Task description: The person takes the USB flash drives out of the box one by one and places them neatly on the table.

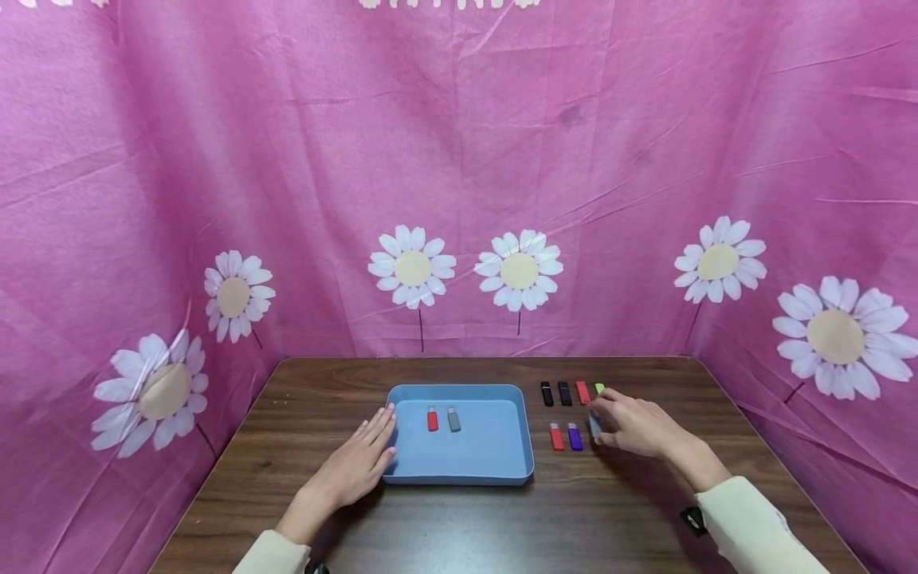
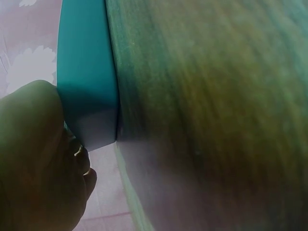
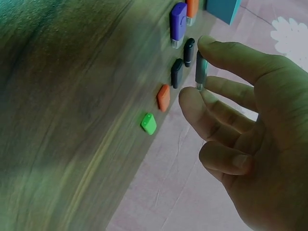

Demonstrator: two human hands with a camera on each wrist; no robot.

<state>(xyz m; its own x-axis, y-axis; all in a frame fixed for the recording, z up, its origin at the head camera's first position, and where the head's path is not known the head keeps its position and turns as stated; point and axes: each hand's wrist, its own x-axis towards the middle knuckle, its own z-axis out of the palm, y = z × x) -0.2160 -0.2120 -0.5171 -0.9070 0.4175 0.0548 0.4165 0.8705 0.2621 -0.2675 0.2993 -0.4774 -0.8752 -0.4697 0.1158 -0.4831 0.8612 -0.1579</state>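
My right hand [image 1: 641, 428] pinches a grey USB flash drive [image 3: 200, 70] between thumb and fingers, to the right of the tray. In the right wrist view the drive hangs upright, apart from the tabletop. My left hand [image 1: 356, 462] rests with straight fingers against the left side of a blue tray [image 1: 459, 481]. Inside the tray lie a red flash drive [image 1: 433, 419] and a grey one [image 1: 453, 420]. Close to the right hand are a purple flash drive [image 1: 575, 437], a red one [image 1: 556, 437] and a green one [image 3: 149, 123], partly covered in the head view.
Behind the purple drive, two black flash drives [image 1: 565, 393] and another red one [image 1: 583, 391] form a back row with the green one. Everything stands on a dark wooden table [image 1: 459, 530]. A pink curtain [image 1: 459, 159] with daisies encloses the back and sides.
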